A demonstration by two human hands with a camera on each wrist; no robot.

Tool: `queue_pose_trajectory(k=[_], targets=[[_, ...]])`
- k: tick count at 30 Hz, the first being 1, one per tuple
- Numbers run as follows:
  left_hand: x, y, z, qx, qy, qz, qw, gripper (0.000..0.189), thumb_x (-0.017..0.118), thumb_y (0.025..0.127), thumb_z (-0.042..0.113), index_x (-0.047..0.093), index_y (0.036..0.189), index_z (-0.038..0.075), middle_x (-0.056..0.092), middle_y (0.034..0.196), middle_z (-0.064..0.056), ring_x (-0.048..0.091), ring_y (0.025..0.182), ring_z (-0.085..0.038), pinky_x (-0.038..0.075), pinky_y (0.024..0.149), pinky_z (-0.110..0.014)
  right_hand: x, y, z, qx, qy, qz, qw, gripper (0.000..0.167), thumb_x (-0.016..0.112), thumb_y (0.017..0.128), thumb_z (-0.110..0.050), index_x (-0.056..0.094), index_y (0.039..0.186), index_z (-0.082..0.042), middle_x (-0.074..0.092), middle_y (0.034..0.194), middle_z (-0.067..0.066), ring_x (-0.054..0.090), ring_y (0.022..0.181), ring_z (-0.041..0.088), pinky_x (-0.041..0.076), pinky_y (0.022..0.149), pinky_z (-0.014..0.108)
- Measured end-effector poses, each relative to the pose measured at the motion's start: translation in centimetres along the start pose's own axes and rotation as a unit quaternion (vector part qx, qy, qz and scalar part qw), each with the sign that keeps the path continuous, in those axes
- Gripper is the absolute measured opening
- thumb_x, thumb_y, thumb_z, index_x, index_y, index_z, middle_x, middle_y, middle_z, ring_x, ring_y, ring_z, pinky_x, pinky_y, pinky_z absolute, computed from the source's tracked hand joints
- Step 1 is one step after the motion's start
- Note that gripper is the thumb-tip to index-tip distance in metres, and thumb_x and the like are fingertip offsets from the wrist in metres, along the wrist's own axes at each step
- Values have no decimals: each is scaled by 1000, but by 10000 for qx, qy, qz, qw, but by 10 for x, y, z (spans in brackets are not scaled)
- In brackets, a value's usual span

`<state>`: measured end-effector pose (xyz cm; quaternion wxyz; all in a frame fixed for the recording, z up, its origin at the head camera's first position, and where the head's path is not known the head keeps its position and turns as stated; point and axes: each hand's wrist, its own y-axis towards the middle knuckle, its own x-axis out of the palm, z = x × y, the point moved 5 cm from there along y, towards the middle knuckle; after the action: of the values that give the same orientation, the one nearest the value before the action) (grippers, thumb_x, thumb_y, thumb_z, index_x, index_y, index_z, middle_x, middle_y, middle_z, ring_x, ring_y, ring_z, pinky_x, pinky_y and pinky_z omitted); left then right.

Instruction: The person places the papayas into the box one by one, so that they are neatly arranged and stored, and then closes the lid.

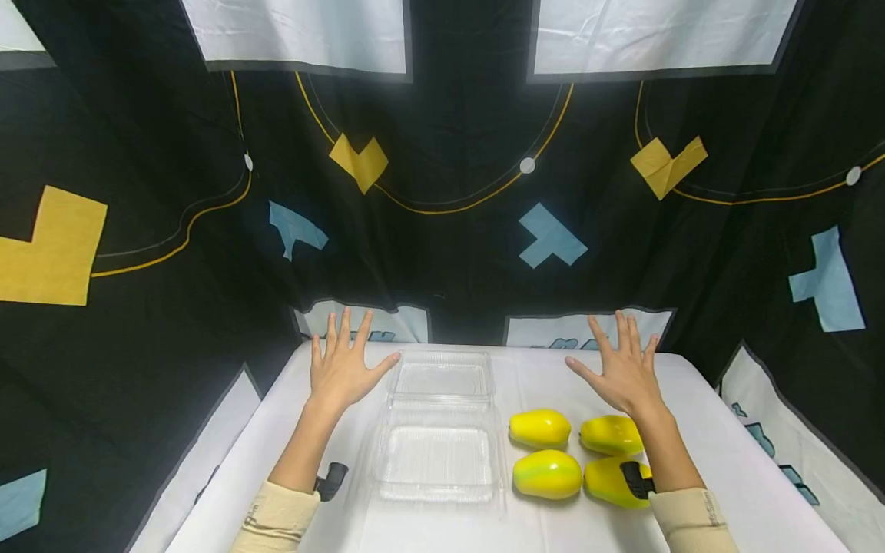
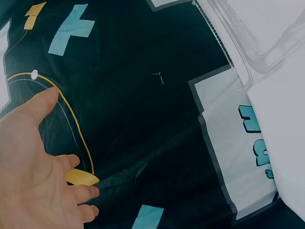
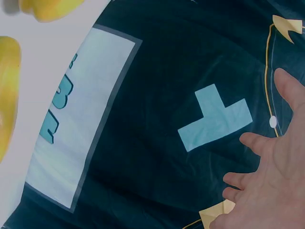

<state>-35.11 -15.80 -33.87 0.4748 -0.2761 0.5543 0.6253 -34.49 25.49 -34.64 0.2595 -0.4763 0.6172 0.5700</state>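
My left hand [image 1: 342, 372] is raised over the far left of the table with its fingers spread, and it holds nothing. To its right lies a clear plastic clamshell container [image 1: 439, 461], its lid [image 1: 442, 376] folded back toward the far edge. My right hand [image 1: 625, 376] is likewise spread above the far right side, holding nothing. Nearer than that hand, several yellow papayas [image 1: 548, 474] with greenish tints lie in two rows, right of the container. The right wrist and its black strap partly cover the near right papaya [image 1: 611, 481]. Both wrist views show empty palms.
A white cloth covers the table [image 1: 525, 530]. Behind and around it hangs a black curtain [image 1: 442, 269] with yellow and blue shapes and white panels. Beige sleeves [image 1: 276, 518] and a black wrist mount [image 1: 332, 481] are on the arms.
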Motion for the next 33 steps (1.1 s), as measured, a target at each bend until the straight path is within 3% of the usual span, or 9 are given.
queue_pose_trajectory(k=[4,8,10,14,19,23,26,30,33], targets=[[-3,-6,-1,-58,-250,182,9995,80,52,87,55,22,147,11,10,151,-23,-2,137,-41,1,107,-62,-3,-5,1,14,130,72,9999,80,45,87,-60,18,148,-16,-3,151,22,-12,137,38,-17,102,61],[-6,-22,-3,-84,-761,685,9947,72,54,89,46,28,144,8,17,148,-25,7,136,-44,10,106,-62,-10,-19,4,3,486,376,9981,75,50,88,-53,23,147,-16,4,151,23,-7,138,38,-13,104,60],[-6,-33,-4,-83,-984,1001,9901,67,56,89,41,33,142,6,23,146,-25,14,135,-44,16,104,-62,-13,-27,5,-71,724,615,9955,72,55,88,-47,27,146,-16,9,150,22,-3,138,38,-10,106,59],[-3,-57,-7,-123,-1342,1571,9783,57,59,89,32,42,135,3,35,140,-22,30,129,-40,27,99,-58,-20,-45,7,-229,1304,1147,9845,62,65,86,-29,38,140,-13,23,147,19,12,136,38,8,104,66],[9,-85,-8,-200,-1929,2012,9602,47,61,88,23,49,129,3,44,133,-18,40,122,-36,34,95,-54,-19,-69,13,-174,1849,1533,9706,49,67,85,-14,51,131,-12,42,136,16,32,124,36,24,98,67],[23,-105,-9,-232,-2497,2120,9445,43,61,89,18,50,128,4,47,130,-15,43,121,-34,37,95,-54,-10,-86,19,79,2109,1594,9644,41,69,84,-12,58,123,-11,54,125,12,42,117,26,36,92,62],[37,-118,-10,-161,-2802,2128,9359,43,62,88,14,49,128,3,48,128,-15,45,119,-34,40,93,-53,1,-97,25,283,2274,1539,9611,39,71,82,-11,61,119,-12,58,120,9,43,114,11,37,92,61],[57,-130,-14,-107,-3010,1962,9332,44,62,87,10,49,128,2,48,128,-15,46,118,-33,43,90,-50,20,-112,35,491,2543,1266,9575,39,72,81,-14,62,118,-13,58,118,9,38,111,-5,33,92,64],[72,-136,-18,-203,-3145,1613,9352,47,62,88,13,46,131,3,45,131,-15,43,120,-34,42,91,-52,33,-123,42,534,2753,1012,9545,41,73,81,-15,60,120,-14,56,121,10,35,113,-7,29,93,66]])
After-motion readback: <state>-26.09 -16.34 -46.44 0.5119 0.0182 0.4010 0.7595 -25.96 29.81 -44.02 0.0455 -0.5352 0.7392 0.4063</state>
